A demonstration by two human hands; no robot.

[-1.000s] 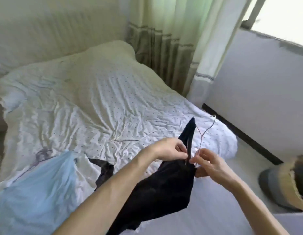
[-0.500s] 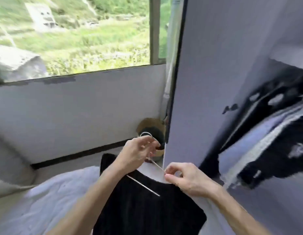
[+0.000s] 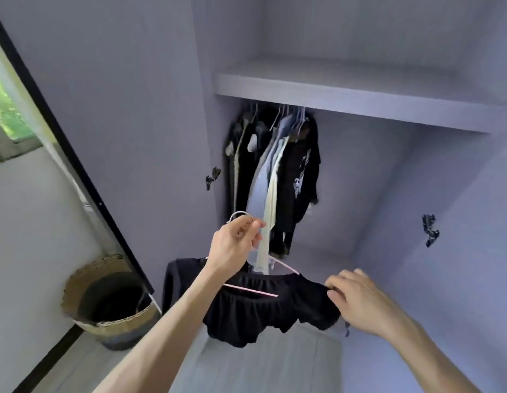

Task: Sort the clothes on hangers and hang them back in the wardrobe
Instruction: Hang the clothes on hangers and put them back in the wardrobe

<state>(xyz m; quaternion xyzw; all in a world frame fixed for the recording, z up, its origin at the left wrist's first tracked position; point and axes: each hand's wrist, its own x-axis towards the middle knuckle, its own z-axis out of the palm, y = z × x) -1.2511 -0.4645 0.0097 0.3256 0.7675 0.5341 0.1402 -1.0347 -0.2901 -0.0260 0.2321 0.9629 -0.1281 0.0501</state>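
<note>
The black garment (image 3: pixel 263 316) hangs bunched on a thin wire hanger (image 3: pixel 250 291), held low and near, in front of the open wardrobe (image 3: pixel 388 194) and below the row of hung clothes (image 3: pixel 275 171). The left hand (image 3: pixel 235 245) grasps the hanger just under its hook (image 3: pixel 238 213). The right hand (image 3: pixel 362 302) pinches the fabric at the right shoulder.

The fabric sits unevenly, so any tilt on the way up could slide it off the right arm of the wire. The rail is hidden under the shelf (image 3: pixel 345 92), so the hook has to find it unseen, and 1 miss would drop everything. The hung clothes crowd the left end, and forcing in there could unhook a neighbour.
</note>
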